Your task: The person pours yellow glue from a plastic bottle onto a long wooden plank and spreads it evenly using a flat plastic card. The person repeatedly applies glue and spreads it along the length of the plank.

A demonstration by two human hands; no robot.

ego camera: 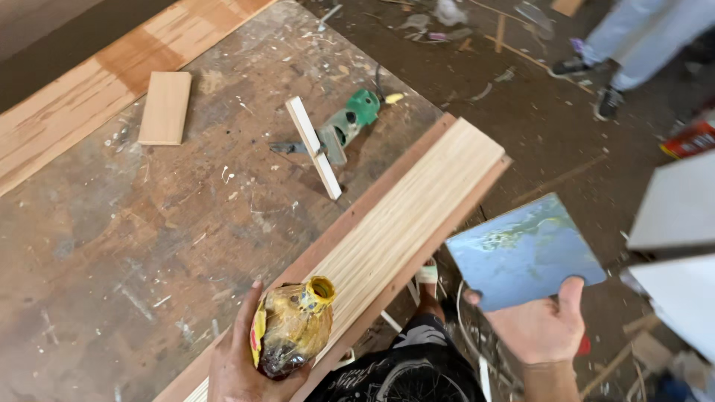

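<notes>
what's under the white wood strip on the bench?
The white strip lies across a green power tool, covering its middle; the dark front end shows left of the strip. Beneath both is the workbench. The covered part is hidden.

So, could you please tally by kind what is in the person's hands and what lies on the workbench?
Glue bottles, yellow and open-necked, in the left hand: 1
Flat blue-grey spreader cards, in the right hand: 1
Green power tools: 1
Loose wood pieces on the bench: 3 (small board, thin strip, long striped panel)
Total: 6
</notes>
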